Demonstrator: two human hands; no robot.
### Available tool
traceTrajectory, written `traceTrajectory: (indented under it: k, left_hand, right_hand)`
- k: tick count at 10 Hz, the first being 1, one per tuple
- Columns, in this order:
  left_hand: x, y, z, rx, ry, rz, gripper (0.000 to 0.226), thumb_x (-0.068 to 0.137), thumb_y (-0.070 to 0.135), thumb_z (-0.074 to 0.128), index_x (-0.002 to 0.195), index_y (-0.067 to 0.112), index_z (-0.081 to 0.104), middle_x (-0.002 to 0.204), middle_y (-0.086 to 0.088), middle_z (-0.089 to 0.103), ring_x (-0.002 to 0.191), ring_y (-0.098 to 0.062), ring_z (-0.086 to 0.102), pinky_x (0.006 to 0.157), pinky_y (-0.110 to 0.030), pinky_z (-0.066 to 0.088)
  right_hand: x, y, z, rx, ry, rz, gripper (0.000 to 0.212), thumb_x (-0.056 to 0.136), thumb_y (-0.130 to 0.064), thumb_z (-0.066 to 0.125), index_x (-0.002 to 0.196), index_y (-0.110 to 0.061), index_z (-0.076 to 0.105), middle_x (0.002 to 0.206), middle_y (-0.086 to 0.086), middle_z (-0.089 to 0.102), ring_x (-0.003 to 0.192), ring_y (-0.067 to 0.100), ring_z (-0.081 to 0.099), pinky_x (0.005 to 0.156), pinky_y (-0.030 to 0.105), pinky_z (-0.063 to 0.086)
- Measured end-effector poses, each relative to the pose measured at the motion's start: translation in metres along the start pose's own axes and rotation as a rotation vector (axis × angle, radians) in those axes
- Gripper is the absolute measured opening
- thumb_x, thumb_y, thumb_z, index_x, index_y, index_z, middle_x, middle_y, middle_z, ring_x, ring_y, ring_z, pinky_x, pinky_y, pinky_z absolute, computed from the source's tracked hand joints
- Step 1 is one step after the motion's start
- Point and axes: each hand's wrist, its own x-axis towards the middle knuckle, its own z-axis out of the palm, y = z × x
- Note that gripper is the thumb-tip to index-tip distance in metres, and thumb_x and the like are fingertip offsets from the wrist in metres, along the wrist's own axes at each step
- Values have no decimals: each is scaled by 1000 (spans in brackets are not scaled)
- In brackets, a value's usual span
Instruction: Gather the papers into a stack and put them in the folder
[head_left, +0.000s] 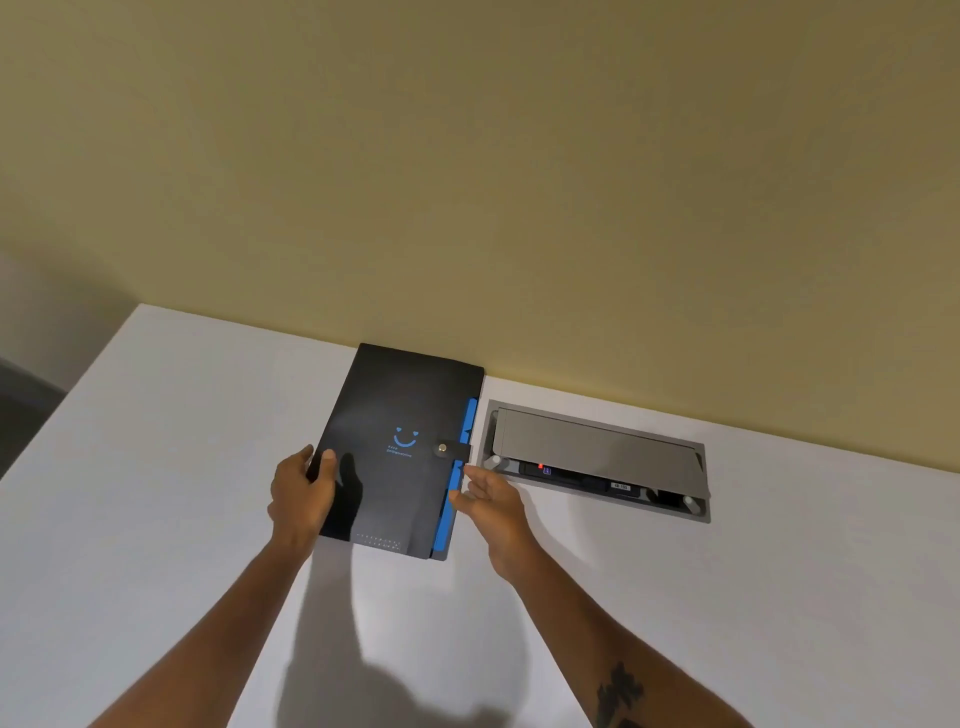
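Black folder (400, 452) lies closed and snapped on the white counter (156, 467), far edge near the wall. Left hand (301, 493) grips its left edge, thumb on the cover. Right hand (488, 506) is loosely open, fingertips at the blue tabbed right edge, holding nothing. Cable hatch (597, 457) just right.

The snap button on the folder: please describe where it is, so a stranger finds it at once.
On the white table against the yellow wall lies a closed black folder. On its right edge, a short black strap ends in the snap button, right of the blue smiley print. It is the only metallic spot on the cover.
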Motion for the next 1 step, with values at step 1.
traceTrajectory:
  k: [1]
  left_hand:
    - [-21, -1, 1, 153, 70, 105, 44, 98, 50, 56, 121, 13, 64, 123, -12, 69, 114, -40, 66, 94, -57, 53]
  right_hand:
    - [-22, 6, -12, -140, 21, -4, 51, 100, -29, 69, 147, -28, 52, 159, 1, 48, 144, 22, 49, 111, 37, 46]
